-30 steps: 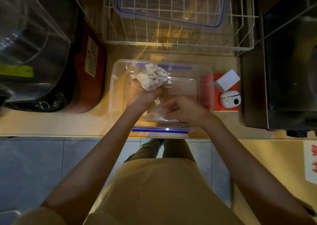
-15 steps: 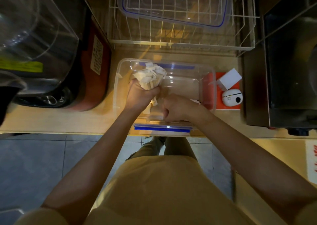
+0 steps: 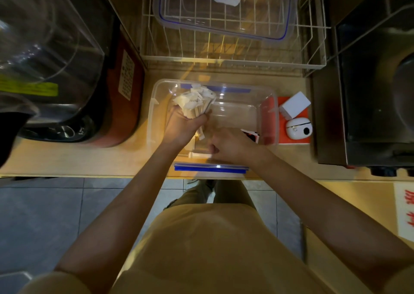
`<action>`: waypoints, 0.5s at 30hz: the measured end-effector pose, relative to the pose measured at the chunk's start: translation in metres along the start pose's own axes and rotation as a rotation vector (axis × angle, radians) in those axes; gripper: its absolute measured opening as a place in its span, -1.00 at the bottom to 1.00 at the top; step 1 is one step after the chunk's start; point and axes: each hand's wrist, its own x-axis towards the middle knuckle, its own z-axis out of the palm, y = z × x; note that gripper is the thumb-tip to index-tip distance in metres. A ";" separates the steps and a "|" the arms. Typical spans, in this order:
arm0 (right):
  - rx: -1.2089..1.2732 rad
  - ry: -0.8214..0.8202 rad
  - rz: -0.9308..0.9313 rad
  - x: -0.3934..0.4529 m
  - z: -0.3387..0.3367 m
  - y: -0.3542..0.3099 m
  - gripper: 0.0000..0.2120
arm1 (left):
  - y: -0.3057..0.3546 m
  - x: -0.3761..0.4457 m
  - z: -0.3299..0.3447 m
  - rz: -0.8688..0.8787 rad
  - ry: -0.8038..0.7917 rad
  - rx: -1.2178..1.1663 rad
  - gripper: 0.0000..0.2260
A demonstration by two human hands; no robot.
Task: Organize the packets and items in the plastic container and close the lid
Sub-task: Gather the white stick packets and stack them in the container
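A clear plastic container [image 3: 267, 105] with blue clips sits on the wooden counter in front of me. My left hand [image 3: 182, 127] grips a bundle of white packets [image 3: 195, 102] held upright over the container's left side. My right hand [image 3: 230, 144] is curled inside the container near its front wall, knuckles up; whether it holds anything is hidden. White packets [image 3: 199, 155] lie at the container's bottom by that hand. A dark red-and-black packet [image 3: 252, 135] shows past my right knuckles. The clear lid [image 3: 224, 7] with a blue seal rests on the wire rack behind.
A white wire dish rack [image 3: 233, 54] stands behind the container. A large appliance with a clear dome [image 3: 51, 54] fills the left. At the right, a small white box [image 3: 294, 104] and a white round device [image 3: 299, 128] sit on an orange pad beside a dark metal oven [image 3: 376, 87].
My right hand curled tighter and shifted slightly toward the container's front wall. The bundle in my left hand straightened from a loose clump into upright sticks.
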 end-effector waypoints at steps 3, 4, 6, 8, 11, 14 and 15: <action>-0.009 0.063 0.015 0.000 0.004 0.000 -0.88 | -0.002 0.001 0.000 -0.024 0.002 -0.038 -0.86; -0.005 0.087 0.027 0.001 0.004 0.000 -0.88 | -0.002 0.001 0.000 -0.023 0.002 -0.041 -0.86; 0.000 0.099 0.054 0.002 0.004 -0.001 -0.88 | -0.002 0.001 0.001 -0.017 0.001 -0.058 -0.85; 0.037 0.068 0.077 0.004 0.003 -0.001 -0.87 | -0.001 0.001 0.001 -0.031 -0.001 -0.095 -0.82; 0.164 0.062 0.066 -0.001 -0.001 0.001 -0.88 | 0.002 0.004 -0.004 -0.116 -0.036 -0.182 -0.87; 0.448 0.034 0.036 -0.017 -0.015 0.001 -0.89 | 0.001 0.009 -0.013 -0.124 -0.034 -0.192 -0.85; 0.589 0.018 0.039 -0.024 -0.023 0.000 -0.88 | 0.002 0.010 -0.014 -0.122 -0.038 -0.181 -0.84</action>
